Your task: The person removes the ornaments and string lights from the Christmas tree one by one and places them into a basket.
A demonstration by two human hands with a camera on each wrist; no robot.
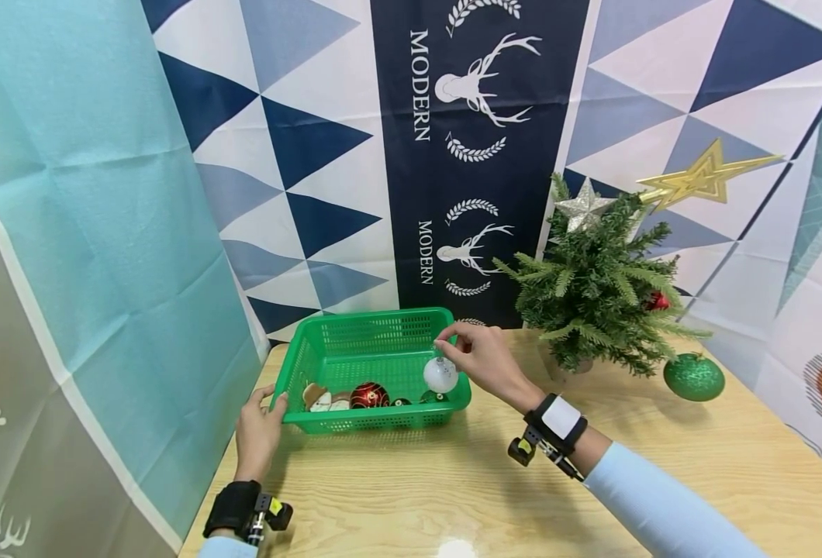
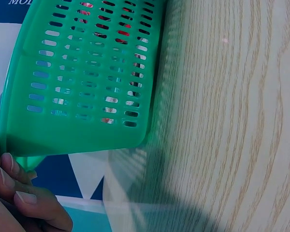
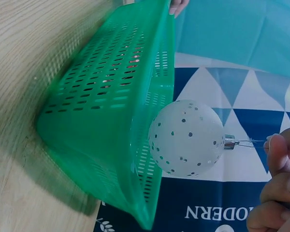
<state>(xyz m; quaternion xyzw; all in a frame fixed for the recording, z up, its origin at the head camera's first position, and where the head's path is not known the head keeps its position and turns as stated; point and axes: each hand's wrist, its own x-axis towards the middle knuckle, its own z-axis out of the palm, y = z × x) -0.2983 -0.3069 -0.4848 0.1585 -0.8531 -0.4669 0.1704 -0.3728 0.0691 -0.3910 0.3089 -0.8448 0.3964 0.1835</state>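
Observation:
My right hand (image 1: 484, 358) pinches the thin hanging loop of a white Christmas ball (image 3: 186, 137) with silver dots and a silver cap. In the head view the white ball hangs over the right end of a green plastic basket (image 1: 376, 421). My left hand (image 1: 257, 434) grips the basket's left end at the rim, its fingers curled around the edge in the left wrist view. Inside the basket lie a red ball with gold lines (image 1: 369, 395), a snowman-like figure (image 1: 319, 398) with a brown hat, and a green ball (image 1: 433, 397), partly hidden by the front wall.
A small artificial Christmas tree (image 1: 592, 287) stands at the right on the wooden table (image 1: 397, 488). On it are a silver star (image 1: 585, 206), a gold star (image 1: 708, 177), a red ornament (image 1: 657, 301) and a glittery green ball (image 1: 694, 377). Patterned cloth hangs behind.

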